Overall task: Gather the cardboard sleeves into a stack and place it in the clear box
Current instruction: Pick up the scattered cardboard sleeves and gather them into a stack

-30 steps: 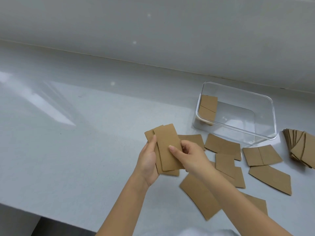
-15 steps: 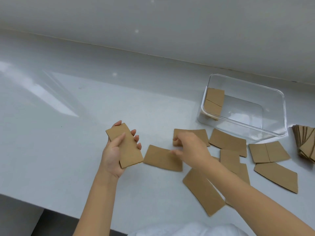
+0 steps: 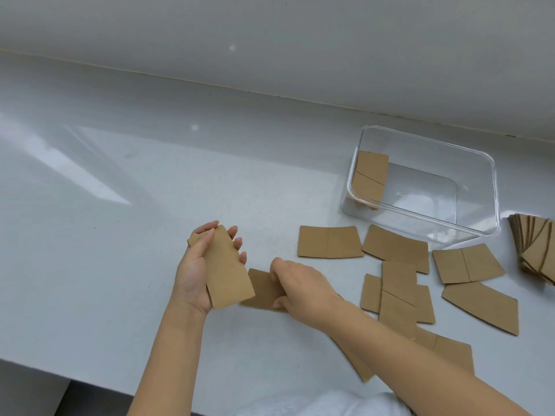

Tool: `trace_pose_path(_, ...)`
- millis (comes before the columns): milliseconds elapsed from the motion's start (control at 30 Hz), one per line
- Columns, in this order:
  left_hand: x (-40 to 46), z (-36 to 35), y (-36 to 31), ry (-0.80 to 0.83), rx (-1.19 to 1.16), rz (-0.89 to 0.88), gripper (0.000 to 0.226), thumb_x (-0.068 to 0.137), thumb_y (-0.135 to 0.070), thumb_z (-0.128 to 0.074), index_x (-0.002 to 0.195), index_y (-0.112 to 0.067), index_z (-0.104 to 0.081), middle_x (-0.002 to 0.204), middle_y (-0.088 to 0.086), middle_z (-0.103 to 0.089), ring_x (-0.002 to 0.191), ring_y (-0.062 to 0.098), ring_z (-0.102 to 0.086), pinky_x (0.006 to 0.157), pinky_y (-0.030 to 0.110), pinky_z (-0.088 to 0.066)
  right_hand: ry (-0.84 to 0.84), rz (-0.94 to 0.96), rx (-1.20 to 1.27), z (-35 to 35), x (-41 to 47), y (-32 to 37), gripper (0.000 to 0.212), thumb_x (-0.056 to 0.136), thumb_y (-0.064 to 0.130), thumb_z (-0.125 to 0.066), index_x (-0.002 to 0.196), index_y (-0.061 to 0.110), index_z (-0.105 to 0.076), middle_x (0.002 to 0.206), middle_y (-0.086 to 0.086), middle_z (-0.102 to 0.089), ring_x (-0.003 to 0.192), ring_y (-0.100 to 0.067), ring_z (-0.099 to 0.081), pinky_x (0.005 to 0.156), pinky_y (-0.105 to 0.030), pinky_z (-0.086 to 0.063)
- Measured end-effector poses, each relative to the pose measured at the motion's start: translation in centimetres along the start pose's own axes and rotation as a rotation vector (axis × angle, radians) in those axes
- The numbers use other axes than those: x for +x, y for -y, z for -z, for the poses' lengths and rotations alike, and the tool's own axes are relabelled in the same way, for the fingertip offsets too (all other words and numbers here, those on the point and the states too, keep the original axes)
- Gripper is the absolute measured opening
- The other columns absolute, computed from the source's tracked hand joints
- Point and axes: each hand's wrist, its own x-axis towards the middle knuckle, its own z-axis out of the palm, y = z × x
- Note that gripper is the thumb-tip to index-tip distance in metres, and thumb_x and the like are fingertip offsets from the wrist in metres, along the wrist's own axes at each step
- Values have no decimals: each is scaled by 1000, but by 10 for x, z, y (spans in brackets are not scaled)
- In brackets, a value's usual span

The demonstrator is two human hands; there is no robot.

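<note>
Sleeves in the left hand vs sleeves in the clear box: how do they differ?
The held sleeves are gripped off the counter by the left hand; the boxed sleeves lean against the clear box end wall. Held ones show a plain face, boxed ones a diagonal seam. Both are flat brown cardboard.

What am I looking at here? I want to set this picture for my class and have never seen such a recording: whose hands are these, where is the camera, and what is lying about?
No machine: a person wears a camera on the head, looking down at their own bare hands. The left hand holds a small stack of sleeves. The right hand grips a loose sleeve lying on the white counter. More sleeves lie scattered to the right. The clear box already contains some.
</note>
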Motion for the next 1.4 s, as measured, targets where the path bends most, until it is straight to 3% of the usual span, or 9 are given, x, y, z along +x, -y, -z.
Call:
trace_pose_path(100,-1,-4,3,40,15,20,10,91,-24,-53,94,-24,-62,93,8,-71,69,21,-66,59,31,-55,60,-31,146,18,-5,-8,50,88,6,-57,130,21,-34,115,-7,-61,100,-26,-57,83,-38,-46)
trace_pose_path(233,-3,-10,7,87,3,72,23,89,-36,-54,108,-29,-66,91,4,-71,68,18,-65,57,32,-55,-24,-124,7,60,-8,-44,45,91,12,-54,133,17,-40,127,-8,-57,113,-28,-54,89,-40,-47)
trace_pose_path(333,-7,-16,11,106,36,103,18,84,-38,-58,87,-25,-68,88,3,-69,62,17,-61,54,30,-53,-28,-229,-119,79,-5,-68,62,91,12,-57,146,17,-26,135,-11,-52,121,-31,-51,93,-42,-47)
trace_pose_path(567,-6,-26,19,146,78,176,15,81,-36,-61,81,-21,-65,80,3,-65,60,19,-58,59,30,-52,-38,-399,-168,68,7,-75,59,76,11,-78,121,3,-41,116,-16,-56,106,-33,-54,73,-36,-41)
trace_pose_path(833,-2,-23,26,131,134,218,20,84,-32,-60,98,-20,-66,88,7,-68,68,21,-64,69,36,-55,-143,-322,-396,56,7,-73,64,75,15,-77,121,5,-35,120,-13,-45,112,-31,-43,95,-38,-36)
trace_pose_path(1033,-2,-23,28,140,181,245,22,88,-32,-56,104,-19,-64,87,7,-67,67,20,-63,68,35,-55,-171,-205,-338,56,0,-73,49,81,7,-68,119,8,-37,85,-6,-45,78,-26,-41,69,-33,-31)
trace_pose_path(1133,-4,-24,31,155,212,272,21,88,-32,-57,102,-19,-66,87,7,-66,66,21,-63,66,35,-55,-125,-290,-80,56,-10,-79,29,88,16,-61,108,8,-42,86,-6,-52,80,-28,-50,66,-38,-42)
trace_pose_path(1233,-9,-27,32,161,245,279,21,87,-32,-57,101,-19,-67,87,8,-67,66,22,-63,64,35,-55,-201,-358,189,57,-27,-84,14,95,20,-51,97,7,-46,81,1,-54,83,-27,-55,76,-44,-51)
trace_pose_path(1400,-18,-34,39,171,352,340,25,87,-34,-58,99,-15,-69,91,12,-66,69,25,-63,65,37,-55,-210,-188,481,64,-59,-64,11,97,19,-46,89,11,-46,84,-3,-56,77,-21,-51,71,-34,-43)
